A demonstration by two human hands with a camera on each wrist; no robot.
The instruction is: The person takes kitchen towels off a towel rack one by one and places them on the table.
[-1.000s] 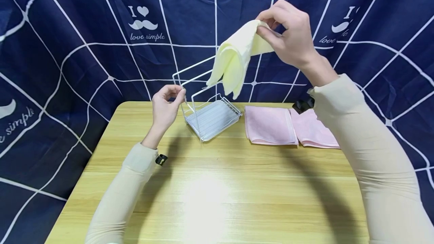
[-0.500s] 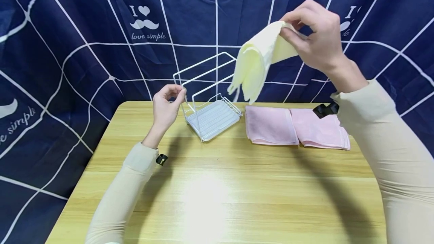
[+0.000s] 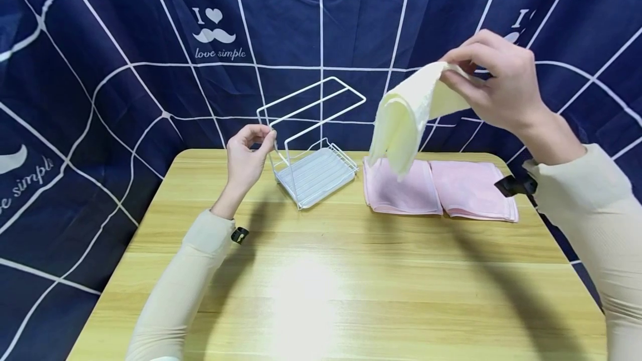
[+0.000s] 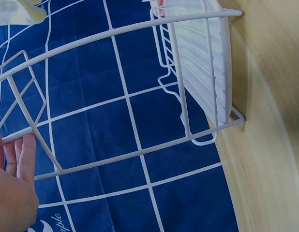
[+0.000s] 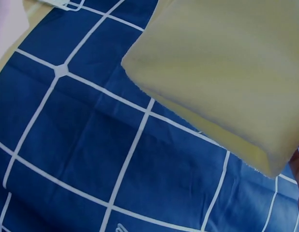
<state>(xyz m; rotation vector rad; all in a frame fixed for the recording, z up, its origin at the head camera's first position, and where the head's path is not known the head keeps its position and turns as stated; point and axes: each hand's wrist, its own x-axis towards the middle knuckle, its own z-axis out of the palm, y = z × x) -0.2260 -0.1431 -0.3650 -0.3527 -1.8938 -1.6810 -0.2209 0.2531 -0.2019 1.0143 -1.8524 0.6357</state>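
A white wire rack [image 3: 321, 121] with a ribbed tray [image 3: 321, 174] at its base stands at the back of the table. My left hand [image 3: 247, 155] pinches the rack's upper left frame between thumb and fingers; the left wrist view shows its fingers [image 4: 26, 157] at a bar. In the air right of the rack, my right hand [image 3: 494, 79] pinches a folded pale yellow cloth [image 3: 408, 107] by one edge, and the rest droops to the left. That cloth [image 5: 227, 82] fills much of the right wrist view, where the hand is mostly out of frame.
Two folded pink cloths, a left one [image 3: 401, 188] and a right one [image 3: 471, 188], lie side by side on the wooden table [image 3: 351, 272], right of the rack. A dark blue curtain [image 3: 281, 21] with white lines hangs behind the table's back edge.
My right hand has carried the yellow cloth rightward from over the rack, then lower, to above the pink cloths. The rack's top bars are uncovered now. My left hand keeps its place.
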